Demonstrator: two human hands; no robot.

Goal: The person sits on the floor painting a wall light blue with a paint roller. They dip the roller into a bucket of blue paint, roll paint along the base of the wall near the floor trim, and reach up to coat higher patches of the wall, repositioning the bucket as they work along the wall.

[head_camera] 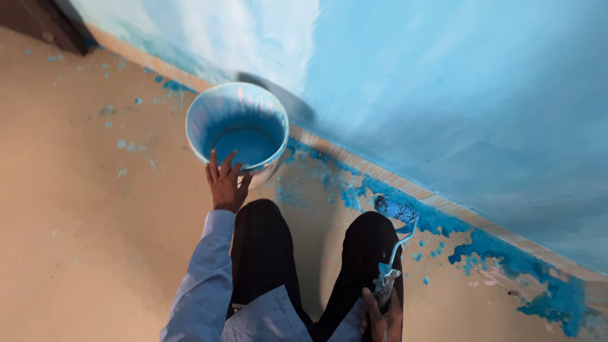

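The wall [456, 95] is showing blue almost all over, with a pale patch lingering at the upper left. The left hand [225, 182] is touching the paint bucket [237, 130] rim, fingers spread; the right hand [383, 316] is grasping the roller [395, 210] handle. Blue spatter is marking the tan floor [95, 221] along the skirting.

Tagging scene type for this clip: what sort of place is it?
Likely an indoor room being painted. A wall freshly coated blue, blue spatter on the tan floor, the left hand on a paint bucket, the right hand holding a roller.
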